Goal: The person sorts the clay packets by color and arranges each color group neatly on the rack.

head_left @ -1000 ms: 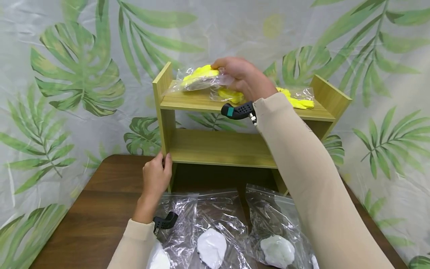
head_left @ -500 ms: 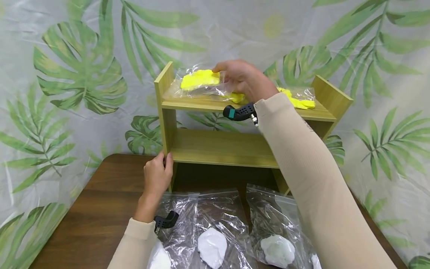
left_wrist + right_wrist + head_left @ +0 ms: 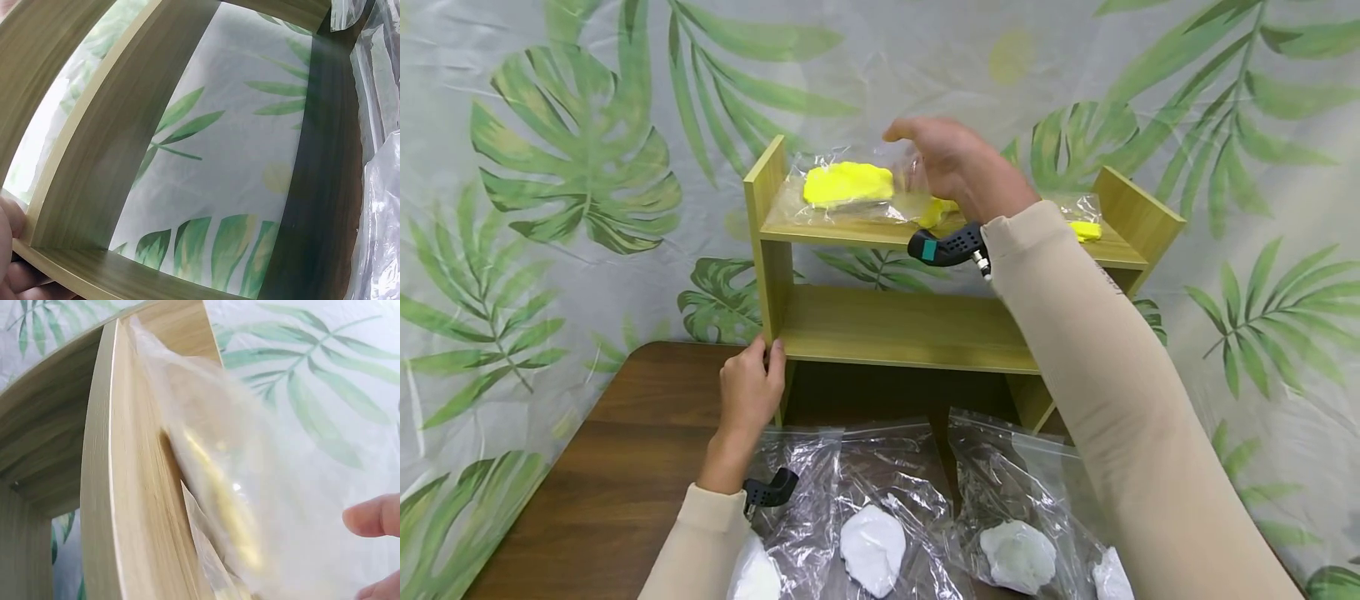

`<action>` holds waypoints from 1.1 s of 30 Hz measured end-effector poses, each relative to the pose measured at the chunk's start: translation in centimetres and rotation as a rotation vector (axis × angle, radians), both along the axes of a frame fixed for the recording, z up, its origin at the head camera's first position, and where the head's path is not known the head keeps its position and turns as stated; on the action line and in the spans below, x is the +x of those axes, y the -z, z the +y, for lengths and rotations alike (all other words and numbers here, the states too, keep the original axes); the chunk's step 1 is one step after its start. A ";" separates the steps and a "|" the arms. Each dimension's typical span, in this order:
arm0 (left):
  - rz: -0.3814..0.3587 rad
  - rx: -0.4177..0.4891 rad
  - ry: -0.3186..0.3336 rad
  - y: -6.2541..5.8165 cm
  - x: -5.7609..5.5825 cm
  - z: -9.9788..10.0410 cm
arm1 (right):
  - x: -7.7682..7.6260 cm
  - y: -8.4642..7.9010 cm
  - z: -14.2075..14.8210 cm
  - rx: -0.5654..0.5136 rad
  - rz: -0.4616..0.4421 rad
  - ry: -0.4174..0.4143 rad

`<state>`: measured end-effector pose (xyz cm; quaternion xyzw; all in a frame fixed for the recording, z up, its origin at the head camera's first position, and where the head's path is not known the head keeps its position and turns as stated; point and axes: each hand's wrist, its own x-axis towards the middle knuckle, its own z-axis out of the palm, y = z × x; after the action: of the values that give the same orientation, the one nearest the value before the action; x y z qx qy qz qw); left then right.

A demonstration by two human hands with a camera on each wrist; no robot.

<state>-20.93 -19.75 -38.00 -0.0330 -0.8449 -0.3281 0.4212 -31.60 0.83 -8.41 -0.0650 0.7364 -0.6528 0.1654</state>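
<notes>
Gripping the left upright of the wooden shelf, your left hand sits left of centre in the head view. Your right hand is raised at upper centre, thumb out and fingers relaxed, just right of the bagged yellow lump, which lies toward the left end of the top board; whether your lower fingers touch its plastic, I cannot tell. A second yellow piece shows partly below that hand, and a third yellow piece lies toward the board's right end. Along the bottom of the frame, white lumps lie in clear bags on the brown table.
</notes>
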 end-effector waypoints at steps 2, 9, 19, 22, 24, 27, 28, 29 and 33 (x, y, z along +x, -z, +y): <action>-0.004 0.003 0.002 0.0 0.0 0.0 | 0.1 -0.1 0.2 -0.041 -0.013 0.020; -0.005 0.009 -0.002 0.0 -0.1 0.1 | 0.5 -0.5 1.1 -0.056 -0.011 0.077; 0.020 -0.006 -0.003 -0.1 -0.2 -0.7 | 1.9 -0.6 2.9 -0.100 0.023 0.049; 0.029 -0.009 -0.006 -0.2 -0.4 -1.0 | 2.6 -0.4 3.5 -0.116 0.054 0.023; 0.031 -0.011 -0.007 -0.3 -0.5 -1.1 | 3.2 -0.4 4.1 -0.139 0.075 0.003; 0.021 -0.010 -0.005 -0.5 -0.6 -1.1 | 4.3 -0.3 5.1 -0.181 0.109 -0.027; 0.016 -0.010 -0.005 -0.5 -0.6 -1.1 | 4.7 -0.2 5.5 -0.192 0.121 -0.038; 0.010 -0.008 -0.004 -0.6 -0.6 -1.1 | 5.1 -0.1 5.8 -0.208 0.129 -0.044; 0.001 -0.003 -0.002 -0.7 -0.6 -1.2 | 6.8 0.5 6.9 -0.266 0.149 -0.067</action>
<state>-21.49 -20.95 -37.34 -0.0329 -0.8453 -0.3265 0.4217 -24.76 7.77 -8.96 -0.1591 0.6511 -0.7321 0.1217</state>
